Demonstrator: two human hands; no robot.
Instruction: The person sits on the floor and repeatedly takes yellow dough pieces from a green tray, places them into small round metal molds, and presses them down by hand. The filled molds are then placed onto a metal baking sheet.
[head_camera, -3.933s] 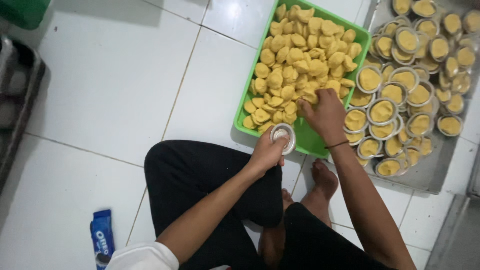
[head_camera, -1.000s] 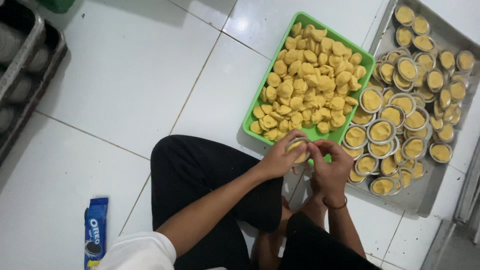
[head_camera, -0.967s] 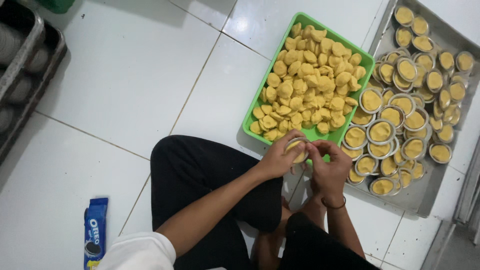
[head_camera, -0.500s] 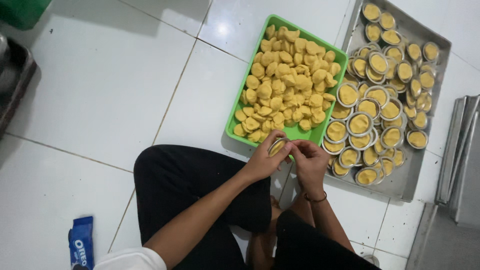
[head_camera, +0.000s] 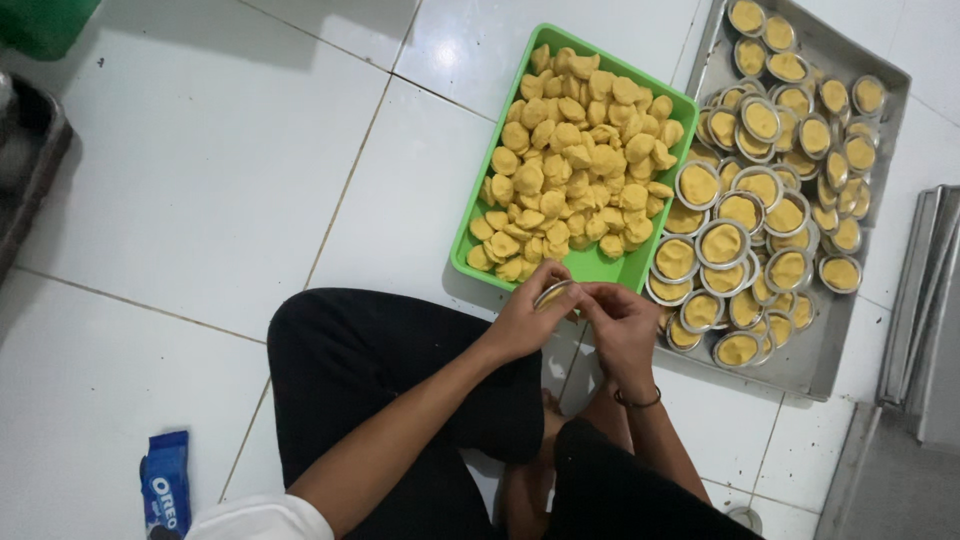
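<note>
My left hand (head_camera: 528, 317) holds a small round metal tart mould (head_camera: 553, 293) just in front of the green tray's near edge. My right hand (head_camera: 619, 323) meets it from the right, fingers pressing at the mould's rim. The green plastic tray (head_camera: 583, 266) beyond my hands is heaped with several yellow dough pieces (head_camera: 575, 160). To its right a metal baking tray (head_camera: 812, 352) carries several moulds filled with yellow dough (head_camera: 722, 243). I sit cross-legged on the white tiled floor in black trousers.
A blue biscuit packet (head_camera: 166, 485) lies on the tiles at lower left. A dark metal pan (head_camera: 22, 175) sits at the left edge, a green container (head_camera: 45, 22) at top left. Stacked metal trays (head_camera: 925, 300) stand at the right edge.
My right hand left the dough heap in the green tray and came back to the mould in my left hand. Both hands now work together on the mould.
</note>
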